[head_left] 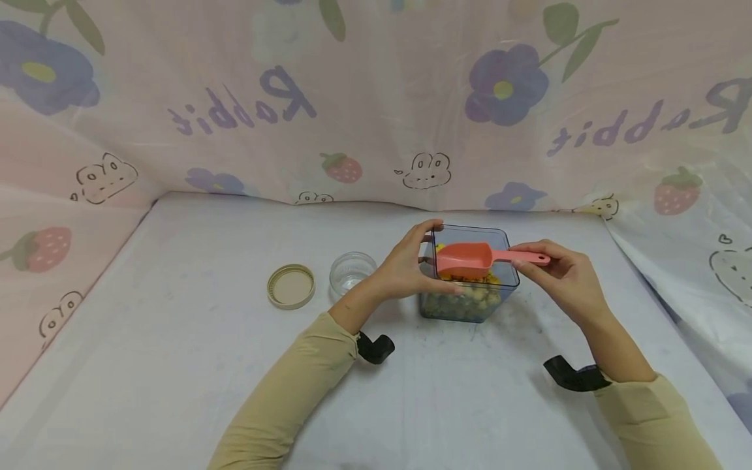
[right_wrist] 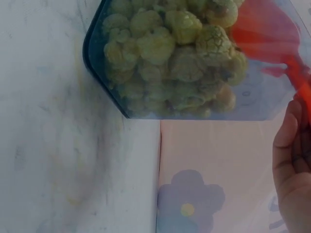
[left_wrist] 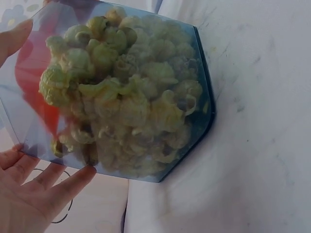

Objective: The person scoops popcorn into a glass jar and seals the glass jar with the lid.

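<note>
A clear, bluish plastic container [head_left: 463, 307] partly filled with popcorn [left_wrist: 116, 92] is at the right of the middle of the table. My left hand [head_left: 407, 264] grips it from its left side, thumb at the front and fingers at the back near the rim. In my right hand [head_left: 558, 277], pinched by the handle, is a coral-red scoop [head_left: 470, 260]. The scoop's bowl lies level inside the container's mouth, above the popcorn. Through the container wall the right wrist view shows the red bowl [right_wrist: 265, 31] beside the popcorn, with my fingers curled at the handle.
Left of the container stands a small clear glass jar [head_left: 352, 271], partly behind my left wrist. A round beige lid [head_left: 290, 286] lies beside the jar. The white-covered table [head_left: 176, 339] meets a pink patterned curtain [head_left: 376, 104] at the back and sides.
</note>
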`<state>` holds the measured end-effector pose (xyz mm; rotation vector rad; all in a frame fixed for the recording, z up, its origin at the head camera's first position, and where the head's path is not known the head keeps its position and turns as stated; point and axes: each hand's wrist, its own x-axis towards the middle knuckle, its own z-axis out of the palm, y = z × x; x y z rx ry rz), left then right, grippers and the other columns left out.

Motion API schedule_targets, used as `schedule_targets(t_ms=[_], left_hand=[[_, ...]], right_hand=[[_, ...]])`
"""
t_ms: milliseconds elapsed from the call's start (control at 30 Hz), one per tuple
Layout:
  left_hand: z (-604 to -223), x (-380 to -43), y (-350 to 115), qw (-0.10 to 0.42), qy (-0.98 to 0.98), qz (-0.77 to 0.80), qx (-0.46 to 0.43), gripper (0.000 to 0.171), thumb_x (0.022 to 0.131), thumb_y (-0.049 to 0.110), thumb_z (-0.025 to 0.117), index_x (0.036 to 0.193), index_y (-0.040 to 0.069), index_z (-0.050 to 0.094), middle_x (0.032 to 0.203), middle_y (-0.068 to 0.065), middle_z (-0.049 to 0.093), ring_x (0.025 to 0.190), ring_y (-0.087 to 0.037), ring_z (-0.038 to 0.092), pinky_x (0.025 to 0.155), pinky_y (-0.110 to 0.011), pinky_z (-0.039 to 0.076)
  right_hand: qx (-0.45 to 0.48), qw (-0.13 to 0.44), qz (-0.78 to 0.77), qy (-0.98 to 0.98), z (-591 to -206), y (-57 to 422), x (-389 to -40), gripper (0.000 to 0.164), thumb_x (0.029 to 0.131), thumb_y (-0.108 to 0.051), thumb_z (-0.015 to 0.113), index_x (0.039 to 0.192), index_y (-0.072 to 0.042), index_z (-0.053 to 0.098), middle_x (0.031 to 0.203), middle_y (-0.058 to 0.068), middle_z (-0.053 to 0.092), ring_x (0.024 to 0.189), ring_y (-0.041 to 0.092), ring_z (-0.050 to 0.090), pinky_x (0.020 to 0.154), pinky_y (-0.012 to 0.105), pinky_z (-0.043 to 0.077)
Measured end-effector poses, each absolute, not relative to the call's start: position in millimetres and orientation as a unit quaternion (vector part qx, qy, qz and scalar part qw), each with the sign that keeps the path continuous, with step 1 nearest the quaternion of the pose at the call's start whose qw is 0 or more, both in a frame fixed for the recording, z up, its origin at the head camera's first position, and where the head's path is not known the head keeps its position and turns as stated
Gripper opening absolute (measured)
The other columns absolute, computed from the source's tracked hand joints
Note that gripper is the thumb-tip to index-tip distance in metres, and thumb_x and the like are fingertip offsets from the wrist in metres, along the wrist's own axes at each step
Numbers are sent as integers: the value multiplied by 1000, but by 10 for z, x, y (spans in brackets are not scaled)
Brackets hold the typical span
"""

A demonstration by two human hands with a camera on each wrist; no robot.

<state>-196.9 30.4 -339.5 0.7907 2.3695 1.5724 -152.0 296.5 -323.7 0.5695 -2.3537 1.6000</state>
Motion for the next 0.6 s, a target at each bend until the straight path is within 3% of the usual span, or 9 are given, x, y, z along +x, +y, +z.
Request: schedule_targets(t_ms=[433, 600], left_hand=[[-3425, -1971, 314, 100, 782, 552, 272, 107, 66, 24, 89, 150, 19, 23, 150, 1, 31, 135, -20, 36, 100, -36, 48], [-3413, -1963, 308, 100, 782, 553, 270, 107, 66, 24, 89, 150, 20, 22, 150, 2, 31, 136, -20, 35, 100, -37, 47]], right_hand=[[233, 113, 574, -777, -3093, 3088, -1508, 26, 82, 19, 59, 107, 12, 62, 93, -4, 65, 76, 4, 60, 69, 10, 51], [239, 119, 535, -802, -2986, 3135, -1511, 28, 82, 20, 59, 108, 10, 62, 90, -6, 64, 70, 5, 55, 56, 13, 43]])
